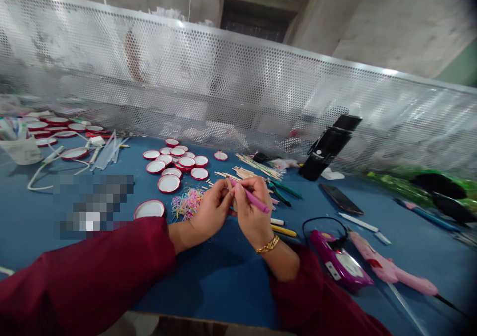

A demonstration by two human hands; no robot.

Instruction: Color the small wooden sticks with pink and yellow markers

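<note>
A purple pen (pixel 258 202) is pinched in the fingers of my right hand (pixel 254 216), its upper end pointing down to the right. My left hand (pixel 211 210) is closed on a thin tan wooden stick (pixel 228 184), which shows between the two hands. The pen's other end meets the stick at my fingertips; the exact contact is hidden. Beside my left hand lies a heap of coloured rubber bands (pixel 186 203). Loose wooden sticks (pixel 246 173) lie just beyond my hands, near green-handled pliers (pixel 279 192).
Red-rimmed white lids (pixel 169 183) cluster left of centre. A black bottle (pixel 330 147) stands before the perforated metal panel (pixel 238 87). At right lie a phone (pixel 341 199), a purple device (pixel 339 261) and a pink glue gun (pixel 391 266). A white cable (pixel 35 179) curls at left.
</note>
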